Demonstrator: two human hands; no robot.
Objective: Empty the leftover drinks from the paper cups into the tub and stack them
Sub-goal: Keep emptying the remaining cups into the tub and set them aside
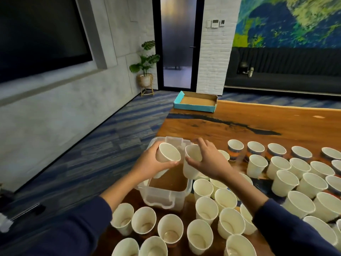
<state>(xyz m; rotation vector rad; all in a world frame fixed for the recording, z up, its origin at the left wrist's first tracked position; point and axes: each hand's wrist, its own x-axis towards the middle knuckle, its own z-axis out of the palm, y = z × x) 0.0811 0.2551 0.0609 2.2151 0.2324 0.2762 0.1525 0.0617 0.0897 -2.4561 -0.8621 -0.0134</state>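
Right now the left hand (147, 164) grips a paper cup (168, 152) tilted with its mouth toward the camera, above the tub's far half, while the right hand (208, 161) holds a second cup (191, 166) by the rim and side, just to the first cup's three o'clock and close enough that they nearly touch. Both cups look empty, so the pouring for this pair seems done and the step in hand is nesting one into the other. That calls for lining up the mouth of one cup with the base of the other and sliding them together. Below them, the clear tub (166, 198) holds brown liquid and sits at the counter's (239, 124) left edge. Outward, unstacked cups (206, 209) crowd the counter from the tub's six o'clock round to three o'clock, several at six o'clock showing dregs. A teal cardboard tray (195, 103) lies at twelve o'clock.
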